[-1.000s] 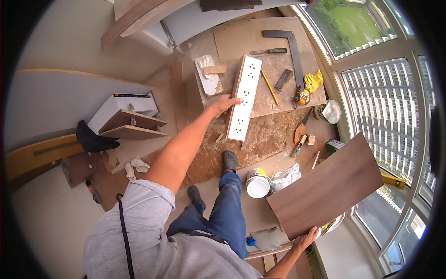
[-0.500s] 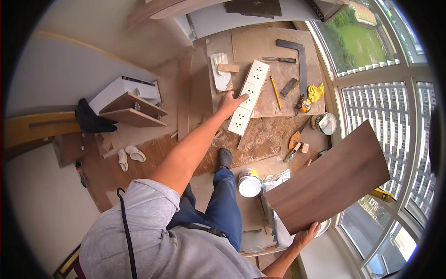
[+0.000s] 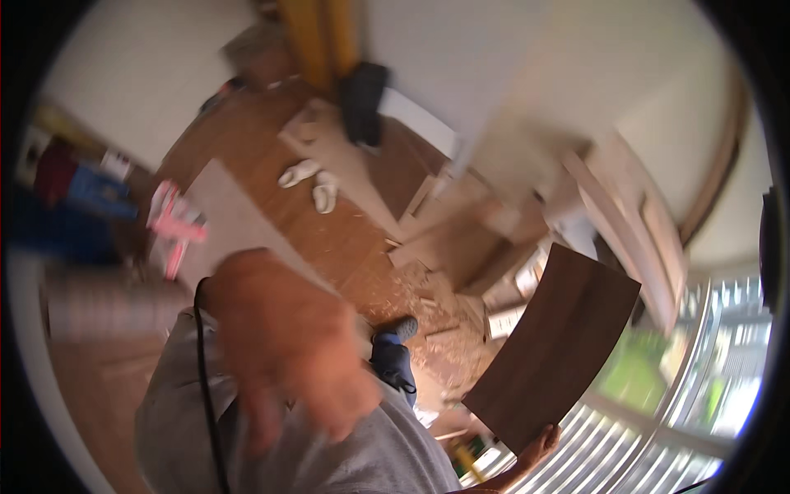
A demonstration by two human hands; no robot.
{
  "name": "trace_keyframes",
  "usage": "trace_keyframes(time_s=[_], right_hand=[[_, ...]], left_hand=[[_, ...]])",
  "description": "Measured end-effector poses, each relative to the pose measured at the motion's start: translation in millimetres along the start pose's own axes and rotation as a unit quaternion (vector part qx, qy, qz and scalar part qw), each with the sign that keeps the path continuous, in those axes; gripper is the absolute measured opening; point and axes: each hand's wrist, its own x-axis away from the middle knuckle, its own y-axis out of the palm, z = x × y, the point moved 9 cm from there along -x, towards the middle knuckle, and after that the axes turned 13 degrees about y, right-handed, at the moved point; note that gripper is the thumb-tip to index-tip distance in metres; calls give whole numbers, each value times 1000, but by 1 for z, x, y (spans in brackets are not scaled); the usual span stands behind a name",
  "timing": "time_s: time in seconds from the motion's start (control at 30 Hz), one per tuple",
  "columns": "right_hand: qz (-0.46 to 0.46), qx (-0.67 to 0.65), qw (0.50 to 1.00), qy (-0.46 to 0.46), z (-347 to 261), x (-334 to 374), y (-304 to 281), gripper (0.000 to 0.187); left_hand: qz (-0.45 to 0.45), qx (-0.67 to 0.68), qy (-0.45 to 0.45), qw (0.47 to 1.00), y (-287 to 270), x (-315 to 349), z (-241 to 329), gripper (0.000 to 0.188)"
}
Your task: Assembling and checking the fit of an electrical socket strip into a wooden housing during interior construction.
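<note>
My right hand [image 3: 536,449] grips a dark brown wood-grain board [image 3: 555,346] by its lower edge, holding it tilted at the right, before the window. My left hand [image 3: 296,354] is raised in front of my grey shirt, smeared by motion. Its fingers point downward, and I see no object in it, but whether they are apart or closed is unclear. Past the board's left edge shows a white piece [image 3: 504,321], apparently the end of the socket strip; the board hides the rest.
Wood shavings [image 3: 436,350] lie around my foot in its dark clog [image 3: 403,328]. White clogs [image 3: 325,193] stand on the wooden floor. A dark cloth [image 3: 362,103] hangs by the wall. At left, a pink-and-white item [image 3: 177,222] lies by a long pale panel [image 3: 234,206].
The view has swung left. My left hand has left the socket strip and come back in front of my body. My right hand still holds the board, now more upright.
</note>
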Motion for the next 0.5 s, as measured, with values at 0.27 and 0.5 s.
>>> trace_keyframes(time_s=[0.27, 0.5], right_hand=[[-208, 54, 939, -270, -265, 54, 186, 54], [-384, 33, 833, -397, -399, 264, 395, 50]], left_hand=[[66, -432, -146, 888, 176, 70, 351, 49], [251, -510, -288, 771, 287, 101, 451, 48]])
